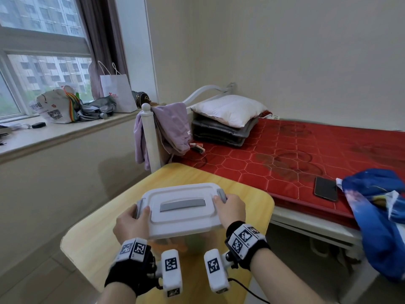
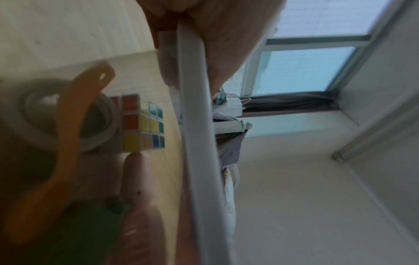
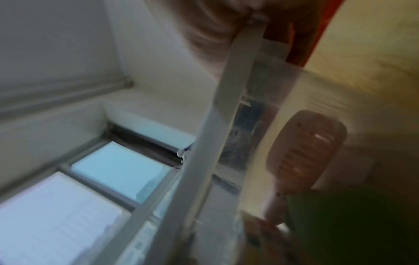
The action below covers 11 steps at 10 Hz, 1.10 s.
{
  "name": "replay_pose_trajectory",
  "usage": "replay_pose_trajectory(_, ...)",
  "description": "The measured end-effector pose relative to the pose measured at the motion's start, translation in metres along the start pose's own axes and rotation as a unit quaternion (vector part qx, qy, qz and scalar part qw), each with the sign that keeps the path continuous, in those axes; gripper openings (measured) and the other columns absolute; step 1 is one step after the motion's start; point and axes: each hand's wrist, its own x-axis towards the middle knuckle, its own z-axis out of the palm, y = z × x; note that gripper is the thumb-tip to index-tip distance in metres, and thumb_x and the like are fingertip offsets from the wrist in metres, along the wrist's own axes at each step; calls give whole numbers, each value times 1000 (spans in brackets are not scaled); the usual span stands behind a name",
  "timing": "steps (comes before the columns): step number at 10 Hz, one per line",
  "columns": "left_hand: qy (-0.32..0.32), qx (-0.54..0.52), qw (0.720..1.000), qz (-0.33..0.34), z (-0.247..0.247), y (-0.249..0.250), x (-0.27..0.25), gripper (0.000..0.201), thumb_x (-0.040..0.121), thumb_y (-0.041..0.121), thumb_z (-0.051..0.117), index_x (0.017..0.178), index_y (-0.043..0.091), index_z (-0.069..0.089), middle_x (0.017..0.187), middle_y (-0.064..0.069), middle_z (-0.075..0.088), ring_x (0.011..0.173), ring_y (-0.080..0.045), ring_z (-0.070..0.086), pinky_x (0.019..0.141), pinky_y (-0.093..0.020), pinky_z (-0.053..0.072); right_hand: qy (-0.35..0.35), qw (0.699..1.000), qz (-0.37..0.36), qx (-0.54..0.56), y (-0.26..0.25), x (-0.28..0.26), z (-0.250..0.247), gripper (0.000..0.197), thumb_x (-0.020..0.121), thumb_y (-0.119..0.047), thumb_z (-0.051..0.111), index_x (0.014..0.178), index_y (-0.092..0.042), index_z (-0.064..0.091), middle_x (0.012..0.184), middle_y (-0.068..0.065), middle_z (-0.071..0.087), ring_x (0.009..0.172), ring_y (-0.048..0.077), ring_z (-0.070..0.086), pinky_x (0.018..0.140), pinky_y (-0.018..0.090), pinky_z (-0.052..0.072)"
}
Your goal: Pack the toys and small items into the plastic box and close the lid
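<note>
A white lid (image 1: pixel 182 207) with a grey handle sits level on top of the clear plastic box (image 1: pixel 175 243) on the yellow table (image 1: pixel 92 238). My left hand (image 1: pixel 133 220) grips the lid's left end and my right hand (image 1: pixel 230 207) grips its right end, thumbs on top beside the grey latches. In the left wrist view the lid's edge (image 2: pixel 197 125) runs under my thumb, and through the box wall show a colour cube (image 2: pixel 141 129), a white tape roll (image 2: pixel 106 125) and an orange strap (image 2: pixel 68 125). The right wrist view shows the lid's rim (image 3: pixel 215 143), a brown oval item (image 3: pixel 303 150) and something green (image 3: pixel 351 224) inside.
A bed with a red mattress (image 1: pixel 285 154) stands right of the table, carrying a phone (image 1: pixel 325 189), a blue cloth (image 1: pixel 381 216) and a pillow (image 1: pixel 230 109). A purple garment (image 1: pixel 171 128) hangs on the bedpost. Bags (image 1: pixel 118 93) line the windowsill at left.
</note>
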Motion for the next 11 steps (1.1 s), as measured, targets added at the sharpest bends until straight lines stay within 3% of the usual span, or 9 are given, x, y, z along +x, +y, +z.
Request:
replay_pose_trajectory(1,18,43,999,23,1,0,0,36,85,24,64,117,8,69,113,-16,71,107,-34,63,94,-33,45,6,998,-12,-61,-2,2,3,38,93,-40,50,88,-6,67,76,6,62,64,24,55,44,23,30)
replay_pose_trajectory(2,16,92,994,64,2,0,3,33,88,24,60,117,10,69,112,-16,72,107,-35,63,93,-35,46,12,995,-14,-95,-1,5,4,41,93,-41,48,88,-5,66,77,7,62,64,25,54,43,23,29)
replay_pose_trajectory(5,14,150,984,92,2,2,3,27,90,22,58,109,8,71,108,-17,72,94,-35,62,86,-35,47,24,990,-29,-139,-2,6,4,42,94,-41,46,88,-5,65,77,7,61,65,27,54,46,26,32)
replay_pose_trajectory(6,-3,164,982,93,0,5,2,32,92,23,56,118,9,67,114,-17,70,106,-37,61,90,-36,46,24,991,-39,-124,-4,-1,4,39,96,-38,44,92,-4,63,80,7,60,67,25,53,51,28,35)
replay_pose_trajectory(7,-42,180,978,97,-2,2,4,36,95,23,51,127,7,58,123,-18,65,113,-36,57,93,-38,43,8,995,-50,-80,-2,-3,5,35,97,-34,43,102,-3,59,86,7,57,75,25,53,63,30,40)
replay_pose_trajectory(8,-100,171,976,91,-6,-6,0,49,98,26,43,145,12,38,140,-14,52,127,-33,49,105,-39,36,-15,998,-44,-48,-3,-4,3,34,98,-31,41,110,-3,56,93,9,58,80,26,54,68,31,42)
replay_pose_trajectory(9,-135,155,975,81,-6,-12,-1,55,100,27,37,152,16,24,147,-14,44,132,-34,44,109,-40,32,-29,998,-41,-35,-3,-3,3,34,98,-30,40,115,-4,54,96,9,59,83,26,53,71,31,43)
replay_pose_trajectory(10,-143,144,977,64,-7,-9,-1,55,100,25,38,152,16,24,145,-18,43,130,-35,44,107,-40,32,-74,997,-31,-15,-7,-6,-4,39,98,-29,40,130,-8,47,114,11,60,100,29,57,84,34,46)
replay_pose_trajectory(11,-94,95,987,87,-22,-1,3,52,98,28,44,147,12,34,144,-19,42,131,-33,42,108,-42,32,-106,992,-56,33,-4,-9,-21,54,99,-35,39,148,-16,28,145,12,42,129,28,46,102,37,39)
